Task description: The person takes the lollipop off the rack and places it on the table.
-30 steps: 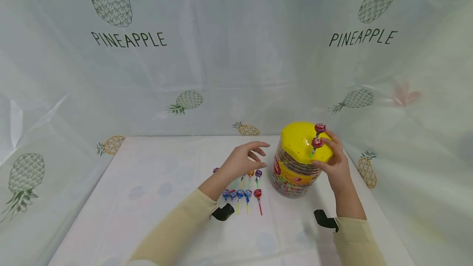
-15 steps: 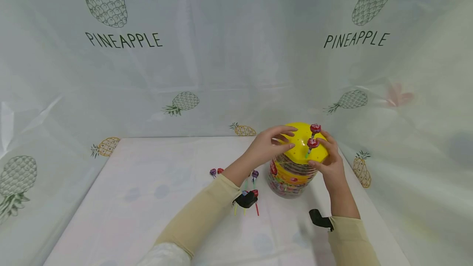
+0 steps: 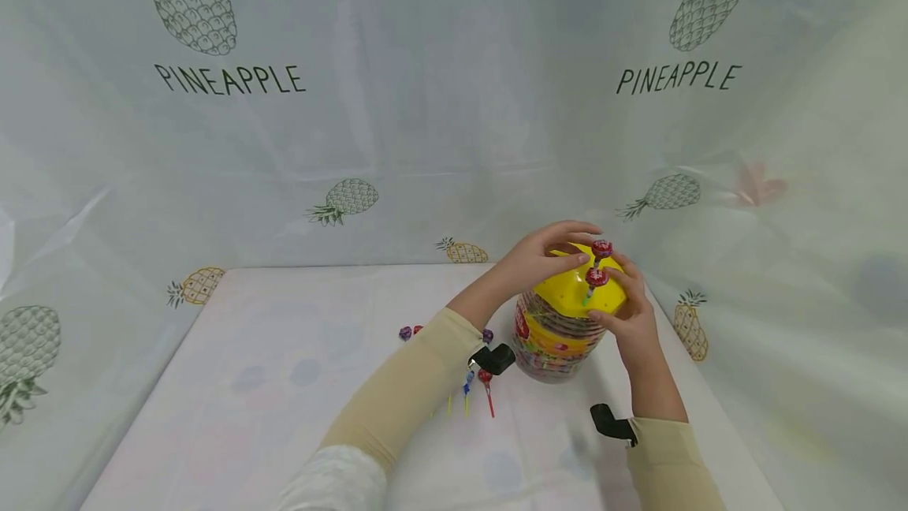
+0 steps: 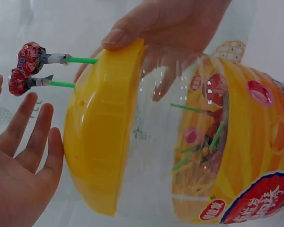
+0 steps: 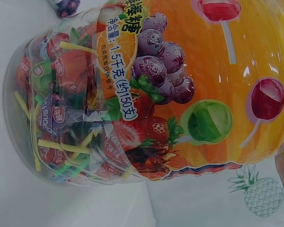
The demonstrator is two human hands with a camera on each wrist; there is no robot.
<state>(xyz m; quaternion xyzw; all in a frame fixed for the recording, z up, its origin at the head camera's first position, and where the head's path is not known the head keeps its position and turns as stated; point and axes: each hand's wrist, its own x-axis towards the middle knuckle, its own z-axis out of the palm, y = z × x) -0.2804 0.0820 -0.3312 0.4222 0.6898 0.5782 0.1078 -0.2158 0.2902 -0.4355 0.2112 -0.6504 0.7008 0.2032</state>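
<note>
A clear lollipop jar (image 3: 556,341) with a yellow domed lid (image 4: 102,137) stands on the table. Two red-wrapped lollipops (image 4: 31,57) stick out of the lid by their green sticks. My right hand (image 3: 634,322) grips the lid at its right side, thumb on the near edge and fingers around the far side. My left hand (image 3: 539,259) hovers at the left of the lid, fingers spread and loosely bent, fingertips close to the two lollipops, with nothing held. Wrapped lollipops with yellow and green sticks (image 5: 64,146) fill the bottom of the jar.
Loose lollipops lie in rows on the white table (image 3: 284,416); a red one (image 3: 485,378) and a purple one (image 3: 405,333) show, others are hidden behind my left forearm. A pineapple-printed curtain (image 3: 397,117) stands behind and beside the table.
My left hand has moved right and slightly up, from beside the jar to over the lid near the lollipops. The right hand keeps its grip. The head view has shifted slightly.
</note>
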